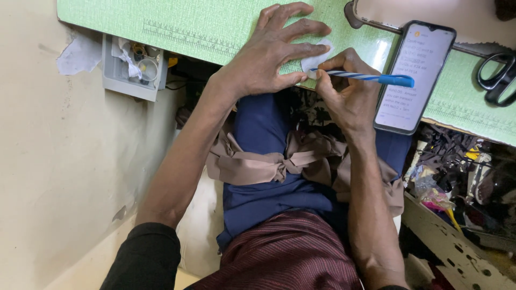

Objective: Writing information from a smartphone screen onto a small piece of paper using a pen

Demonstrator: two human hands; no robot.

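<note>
We look down over our own lap at a pale green patterned counter (204,27) with a ruler scale printed near its edge. Our left hand (271,56) lies flat with the fingers spread wide, gripping nothing; the fingertips press down on a small white rounded piece of paper or fabric (318,58) near the counter's edge, seemingly to keep it from sliding. Our right hand (346,88) is closed around a blue-and-white striped pen with a blue cap (371,78), held nearly level with the capped end pointing right and the writing end meeting the white piece just beside the left thumb. The two hands sit close together, almost touching. A black smartphone with a lit screen of text (416,75) lies just right of the pen, angled so we can read it while we work. Black-handled scissors (500,75) rest further right, near but apart. Across our lap, on dark blue cloth, drapes a folded tan-brown fabric strip (258,164), probably parked there to leave the counter free. Under the counter's left corner a grey plastic tray of small sewing bits (134,67) hangs against the cream wall.
</note>
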